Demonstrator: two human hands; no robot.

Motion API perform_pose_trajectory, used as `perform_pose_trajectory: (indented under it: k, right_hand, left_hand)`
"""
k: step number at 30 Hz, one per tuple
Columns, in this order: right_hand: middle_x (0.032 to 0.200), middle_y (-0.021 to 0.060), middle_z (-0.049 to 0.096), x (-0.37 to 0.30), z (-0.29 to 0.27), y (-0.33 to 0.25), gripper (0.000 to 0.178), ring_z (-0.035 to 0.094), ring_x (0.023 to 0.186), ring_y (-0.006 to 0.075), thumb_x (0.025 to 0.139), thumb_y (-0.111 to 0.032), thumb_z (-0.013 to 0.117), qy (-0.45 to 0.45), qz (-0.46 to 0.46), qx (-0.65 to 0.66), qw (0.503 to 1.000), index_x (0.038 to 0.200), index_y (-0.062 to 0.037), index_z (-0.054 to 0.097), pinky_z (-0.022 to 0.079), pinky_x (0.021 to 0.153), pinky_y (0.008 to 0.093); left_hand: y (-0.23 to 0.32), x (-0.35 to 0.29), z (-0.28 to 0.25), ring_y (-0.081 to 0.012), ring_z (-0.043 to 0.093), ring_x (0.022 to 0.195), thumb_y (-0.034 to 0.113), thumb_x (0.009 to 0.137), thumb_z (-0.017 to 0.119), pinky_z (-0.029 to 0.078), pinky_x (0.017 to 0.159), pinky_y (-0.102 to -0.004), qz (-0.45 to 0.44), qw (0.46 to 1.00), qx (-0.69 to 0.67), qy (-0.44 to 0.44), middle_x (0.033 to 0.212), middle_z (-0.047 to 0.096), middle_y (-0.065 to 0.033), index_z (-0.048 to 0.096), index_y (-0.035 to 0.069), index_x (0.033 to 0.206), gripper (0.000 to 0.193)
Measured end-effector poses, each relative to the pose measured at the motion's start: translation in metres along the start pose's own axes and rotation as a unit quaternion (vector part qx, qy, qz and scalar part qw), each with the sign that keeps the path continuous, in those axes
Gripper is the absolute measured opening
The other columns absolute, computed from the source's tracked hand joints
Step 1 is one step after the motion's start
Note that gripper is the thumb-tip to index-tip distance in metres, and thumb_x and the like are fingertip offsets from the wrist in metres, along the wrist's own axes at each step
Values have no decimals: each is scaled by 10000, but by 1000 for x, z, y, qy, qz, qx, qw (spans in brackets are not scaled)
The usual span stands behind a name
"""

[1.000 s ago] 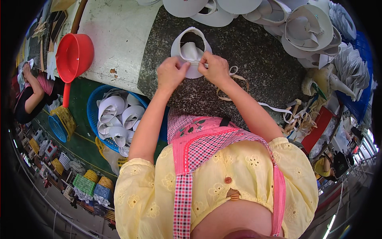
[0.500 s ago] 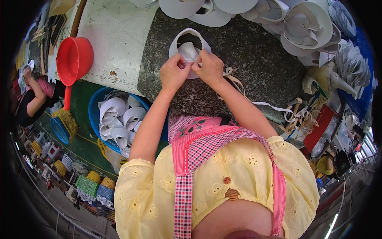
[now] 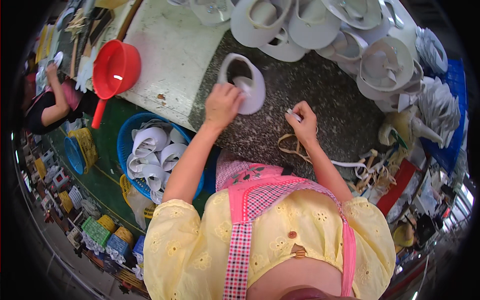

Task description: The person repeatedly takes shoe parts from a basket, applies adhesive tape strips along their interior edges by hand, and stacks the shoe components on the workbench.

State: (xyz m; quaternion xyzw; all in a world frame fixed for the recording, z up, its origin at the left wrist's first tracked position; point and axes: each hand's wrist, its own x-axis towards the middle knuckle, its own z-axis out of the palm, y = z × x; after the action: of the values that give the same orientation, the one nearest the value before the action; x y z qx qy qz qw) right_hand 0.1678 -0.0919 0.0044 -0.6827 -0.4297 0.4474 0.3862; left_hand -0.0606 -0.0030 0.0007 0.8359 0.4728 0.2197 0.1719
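- Left hand: the fingers are bent over the near-left edge of a white visor and appear to grasp its rim, though the hand is slightly blurred and the tips are partly hidden.
- Right hand: well apart from the visor, lower and to the right, its thumb and fingers pinching a small white piece; whether this is the end of a strip I cannot tell.
- The visor lies at the far side of the left hand on the dark, speckled part of the worktop, brim to the right, its rounded gap showing the dark surface and a pale flap within.
- The step in hand looks to be handling this single visor, one hand on it and the other busy with the small piece.
- As a judgement, the next move calls for a steady left grasp, and a right hand clear of the tan strip looped just beside its wrist.
- Farther right, a white strip runs toward a tangled bundle of strips.
- Beyond the visor sits a pile of white visors; to the left are a red dipper and, below the worktop's edge, a blue basket of curled white pieces.
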Motion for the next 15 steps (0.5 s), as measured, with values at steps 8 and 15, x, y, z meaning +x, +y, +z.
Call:
perform_pose_trajectory:
  k: [8,15]
  right_hand:
    - [622,-20,448,16,2,1,187,408,594,55,696,-72,637,-36,-12,9,999,750,-41,460,358,545,209]
    - [646,-44,451,21,-8,-16,172,401,601,31,700,-51,636,-44,9,23,999,758,-48,475,348,540,190]
  left_hand:
    - [-140,37,-53,-298,510,903,222,773,596,435,764,-381,-203,941,262,62,1027,531,-110,571,80,1058,319]
    - [-129,167,-45,-298,493,980,167,748,567,413,817,-389,-125,967,136,176,1072,508,-136,518,89,1112,376]
